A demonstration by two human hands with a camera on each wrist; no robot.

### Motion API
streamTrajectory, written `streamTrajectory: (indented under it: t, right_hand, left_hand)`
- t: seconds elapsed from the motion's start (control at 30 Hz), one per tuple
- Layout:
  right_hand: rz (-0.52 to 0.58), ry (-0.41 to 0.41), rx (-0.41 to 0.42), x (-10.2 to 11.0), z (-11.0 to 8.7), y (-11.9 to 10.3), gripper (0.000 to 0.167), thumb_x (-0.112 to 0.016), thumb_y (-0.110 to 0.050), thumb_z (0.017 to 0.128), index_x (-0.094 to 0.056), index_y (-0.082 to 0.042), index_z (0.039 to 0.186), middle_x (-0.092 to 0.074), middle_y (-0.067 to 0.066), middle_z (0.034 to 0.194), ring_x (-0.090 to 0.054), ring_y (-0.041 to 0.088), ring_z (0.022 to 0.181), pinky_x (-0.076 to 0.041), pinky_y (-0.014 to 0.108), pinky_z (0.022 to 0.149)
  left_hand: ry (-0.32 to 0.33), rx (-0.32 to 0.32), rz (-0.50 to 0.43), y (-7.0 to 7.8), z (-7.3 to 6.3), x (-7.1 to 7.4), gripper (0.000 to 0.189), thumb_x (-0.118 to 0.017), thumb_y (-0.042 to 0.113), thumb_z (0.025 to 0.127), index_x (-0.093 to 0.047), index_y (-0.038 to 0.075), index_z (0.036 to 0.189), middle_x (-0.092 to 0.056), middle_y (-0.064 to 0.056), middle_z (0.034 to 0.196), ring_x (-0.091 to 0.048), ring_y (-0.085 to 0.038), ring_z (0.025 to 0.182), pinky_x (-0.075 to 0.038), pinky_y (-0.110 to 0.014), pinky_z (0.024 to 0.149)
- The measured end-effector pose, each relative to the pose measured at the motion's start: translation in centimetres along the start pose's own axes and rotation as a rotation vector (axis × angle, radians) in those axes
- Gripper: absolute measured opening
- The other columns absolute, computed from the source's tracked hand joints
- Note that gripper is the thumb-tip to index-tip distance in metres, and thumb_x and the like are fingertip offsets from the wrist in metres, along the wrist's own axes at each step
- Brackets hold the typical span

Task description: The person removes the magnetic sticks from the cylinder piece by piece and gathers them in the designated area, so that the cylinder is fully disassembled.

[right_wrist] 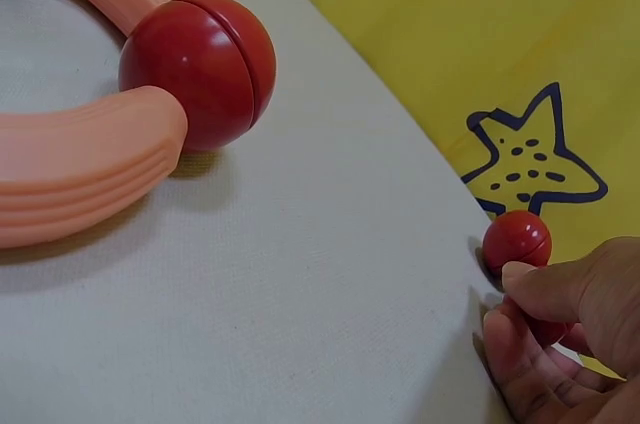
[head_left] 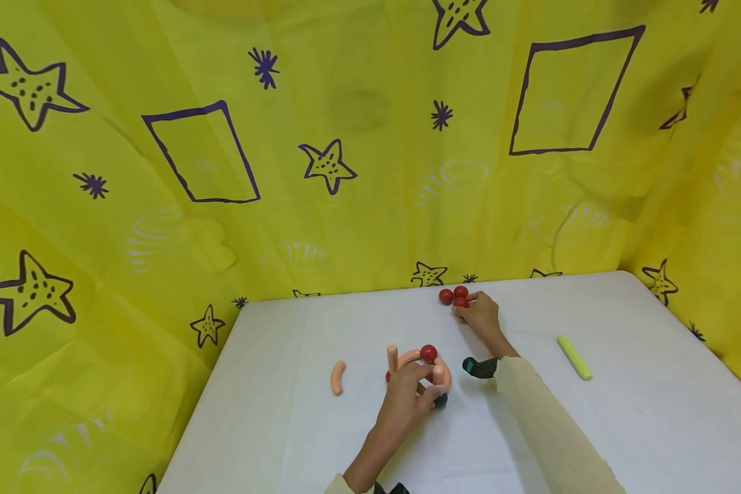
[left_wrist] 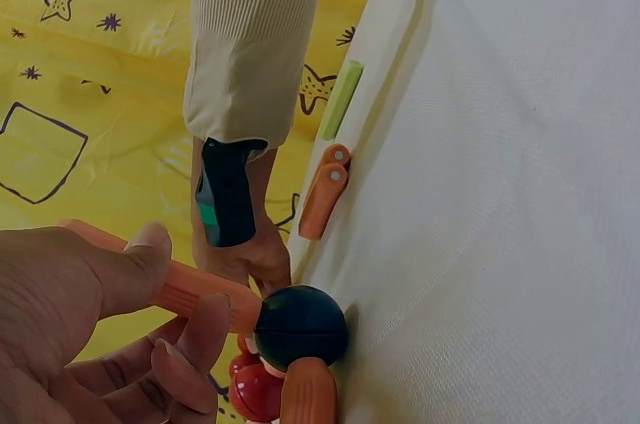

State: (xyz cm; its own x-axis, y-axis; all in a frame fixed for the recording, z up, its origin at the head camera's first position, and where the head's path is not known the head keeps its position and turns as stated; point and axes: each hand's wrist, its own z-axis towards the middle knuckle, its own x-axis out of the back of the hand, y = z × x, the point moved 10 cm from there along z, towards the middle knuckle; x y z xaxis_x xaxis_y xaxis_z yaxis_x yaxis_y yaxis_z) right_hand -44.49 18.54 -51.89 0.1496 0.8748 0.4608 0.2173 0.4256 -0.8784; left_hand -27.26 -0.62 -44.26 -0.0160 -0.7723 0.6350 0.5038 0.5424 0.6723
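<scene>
My left hand (head_left: 406,392) pinches an upright peach rod (left_wrist: 205,294) between thumb and fingers. The rod's lower end meets a dark blue ball (left_wrist: 301,328) on the table. That ball belongs to a ring of curved peach pieces (right_wrist: 80,169) joined by red balls (right_wrist: 198,72). A second peach rod (head_left: 392,358) stands upright on the ring's left side. Farther back, my right hand (head_left: 483,317) grips a red ball (right_wrist: 545,330) with thumb and fingertips, partly hiding it. Two more red balls (head_left: 447,296) lie right beside it.
A loose curved peach piece (head_left: 337,379) lies left of the ring. At the right lies a yellow-green stick (head_left: 574,358). More peach pieces (left_wrist: 324,194) show near the right forearm in the left wrist view. A yellow patterned curtain (head_left: 370,226) hangs behind the white table (head_left: 284,439).
</scene>
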Motion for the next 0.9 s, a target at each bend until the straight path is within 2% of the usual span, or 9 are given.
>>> streamTrajectory:
  t: [0.13, 0.23, 0.43, 0.6, 0.77, 0.9]
  right_hand:
    - [0.025, 0.01, 0.002, 0.1, 0.0, 0.0, 0.049, -0.072, -0.013, 0.087, -0.047, 0.01, 0.123, -0.056, 0.024, 0.109, -0.064, 0.01, 0.068, -0.051, 0.015, 0.057]
    - [0.03, 0.014, -0.001, 0.2, 0.0, 0.0, 0.05, -0.072, -0.012, 0.087, -0.046, 0.009, 0.124, -0.056, 0.025, 0.11, -0.065, 0.012, 0.07, -0.051, 0.014, 0.057]
    - [0.006, 0.033, -0.02, 0.3, -0.2, 0.1, 0.05, -0.072, -0.014, 0.087, -0.046, 0.008, 0.124, -0.056, 0.024, 0.112, -0.063, 0.025, 0.089, -0.05, 0.015, 0.059]
    - [-0.005, 0.036, -0.028, 0.3, -0.4, 0.1, 0.051, -0.071, -0.014, 0.087, -0.045, 0.007, 0.126, -0.055, 0.026, 0.116, -0.059, 0.03, 0.097, -0.053, 0.019, 0.064]
    - [-0.004, 0.033, -0.033, 0.4, -0.7, 0.1, 0.053, -0.071, -0.013, 0.087, -0.044, 0.008, 0.127, -0.055, 0.025, 0.113, -0.061, 0.026, 0.089, -0.052, 0.018, 0.063]
    - [-0.013, 0.035, -0.047, 0.5, -1.1, 0.2, 0.055, -0.071, -0.012, 0.086, -0.043, 0.009, 0.129, -0.054, 0.024, 0.108, -0.06, 0.024, 0.083, -0.05, 0.017, 0.06]
  left_hand:
    - [0.017, -0.039, 0.002, 0.3, 0.0, 0.2, 0.01, -0.075, 0.01, 0.083, -0.07, 0.01, 0.091, -0.071, 0.002, 0.085, -0.061, -0.011, 0.077, -0.047, -0.011, 0.062]
    - [0.025, -0.045, 0.009, 0.3, -0.1, 0.2, 0.009, -0.075, 0.011, 0.082, -0.07, 0.011, 0.09, -0.07, 0.002, 0.085, -0.061, -0.011, 0.076, -0.048, -0.012, 0.063]
    - [0.015, -0.021, 0.003, 0.2, -0.1, 0.1, 0.009, -0.075, 0.013, 0.084, -0.071, 0.01, 0.091, -0.07, 0.002, 0.087, -0.061, -0.011, 0.076, -0.048, -0.013, 0.064]
    - [0.005, 0.006, -0.002, 0.0, -0.1, 0.1, 0.01, -0.075, 0.015, 0.084, -0.071, 0.01, 0.092, -0.07, 0.003, 0.087, -0.058, -0.008, 0.074, -0.047, -0.013, 0.063]
    - [0.001, 0.017, 0.007, -0.1, -0.1, 0.2, 0.009, -0.076, 0.015, 0.083, -0.071, 0.01, 0.089, -0.069, 0.003, 0.086, -0.051, 0.001, 0.067, -0.045, -0.011, 0.061]
    - [-0.003, 0.025, 0.002, -0.1, -0.1, 0.2, 0.008, -0.076, 0.015, 0.084, -0.071, 0.011, 0.089, -0.069, 0.004, 0.085, -0.05, 0.003, 0.066, -0.045, -0.011, 0.06]
